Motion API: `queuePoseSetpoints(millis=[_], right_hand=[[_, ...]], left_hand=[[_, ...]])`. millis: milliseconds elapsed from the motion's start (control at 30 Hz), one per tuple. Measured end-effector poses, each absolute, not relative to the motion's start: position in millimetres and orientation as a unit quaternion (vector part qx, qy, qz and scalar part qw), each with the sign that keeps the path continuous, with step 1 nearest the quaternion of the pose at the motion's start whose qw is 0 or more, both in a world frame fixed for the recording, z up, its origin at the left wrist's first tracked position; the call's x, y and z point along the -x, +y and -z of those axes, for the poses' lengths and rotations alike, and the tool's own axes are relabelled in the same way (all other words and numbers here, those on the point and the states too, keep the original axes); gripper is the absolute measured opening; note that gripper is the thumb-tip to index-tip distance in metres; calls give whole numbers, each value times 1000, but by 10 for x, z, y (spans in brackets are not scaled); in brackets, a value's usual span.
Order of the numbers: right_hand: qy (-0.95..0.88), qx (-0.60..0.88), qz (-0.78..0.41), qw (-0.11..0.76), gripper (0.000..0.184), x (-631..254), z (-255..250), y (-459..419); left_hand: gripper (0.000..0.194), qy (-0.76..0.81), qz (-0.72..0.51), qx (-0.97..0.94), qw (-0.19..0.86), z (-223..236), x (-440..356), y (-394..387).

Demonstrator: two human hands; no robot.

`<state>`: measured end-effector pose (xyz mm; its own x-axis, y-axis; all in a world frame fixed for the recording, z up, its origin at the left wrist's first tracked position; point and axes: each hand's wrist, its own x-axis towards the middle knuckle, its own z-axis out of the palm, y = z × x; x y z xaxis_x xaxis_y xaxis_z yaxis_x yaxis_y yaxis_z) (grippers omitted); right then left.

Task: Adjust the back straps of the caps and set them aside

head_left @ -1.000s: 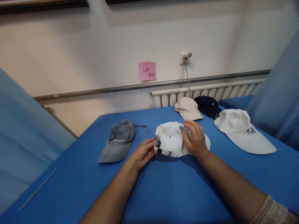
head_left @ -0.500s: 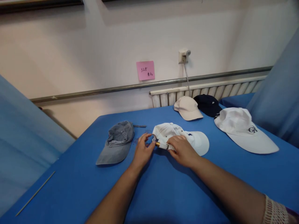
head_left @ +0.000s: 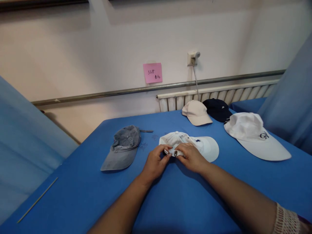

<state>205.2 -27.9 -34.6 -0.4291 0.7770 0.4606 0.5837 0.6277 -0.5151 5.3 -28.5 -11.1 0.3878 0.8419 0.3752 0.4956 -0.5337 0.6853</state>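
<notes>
A white baseball cap [head_left: 206,148] with a small dark emblem lies on the blue-covered table, brim to the right. My left hand [head_left: 156,161] pinches the metal-buckle side of its back strap [head_left: 167,151] between thumb and fingers. On the other side of the strap, my right hand [head_left: 190,157] is closed, gripping the strap near a metal loop. A grey cap [head_left: 123,148] with a loose strap end rests left of my left hand. To the right is a larger white cap [head_left: 253,136] with dark letters on its front.
At the back of the table [head_left: 97,201] sit a cream cap [head_left: 196,112] and a navy cap [head_left: 216,110]. A thin stick [head_left: 37,200] lies at the left. Behind are a radiator [head_left: 173,103], a metal rail [head_left: 117,92] and a pink note [head_left: 152,72]; blue curtains [head_left: 26,152] flank the table.
My right hand has moved from the cap's crown down to its back strap. The cap has turned so its emblem shows. My left hand has shifted slightly right along the strap.
</notes>
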Motion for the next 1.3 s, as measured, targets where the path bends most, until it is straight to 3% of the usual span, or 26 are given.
queuePoseSetpoints(millis=[200, 433, 733, 867, 1033, 1167, 1300], right_hand=[[-832, 412, -130, 347, 7, -2055, 370, -262], [-834, 401, -126, 358, 7, -2036, 365, -249], [-825, 411, -130, 365, 10, -2024, 306, -311], [-823, 410, -124, 373, 37, -1935, 236, -391], [-799, 398, -142, 427, 12, -1917, 258, -402], [-774, 391, -167, 470, 11, -1940, 256, -400], [-778, 372, -203, 465, 23, -1935, 230, -407]], left_hand=[[18, 450, -375, -781, 215, 79, -46, -248], [32, 511, -438, -668, 316, 70, -96, -262], [33, 510, -488, -603, 372, 48, -62, -223], [30, 483, -416, -686, 350, 35, -136, -335], [27, 433, -422, -706, 370, -17, -179, -434], [24, 411, -442, -690, 399, 20, -168, -398], [36, 398, -447, -700, 389, 65, -158, -390]])
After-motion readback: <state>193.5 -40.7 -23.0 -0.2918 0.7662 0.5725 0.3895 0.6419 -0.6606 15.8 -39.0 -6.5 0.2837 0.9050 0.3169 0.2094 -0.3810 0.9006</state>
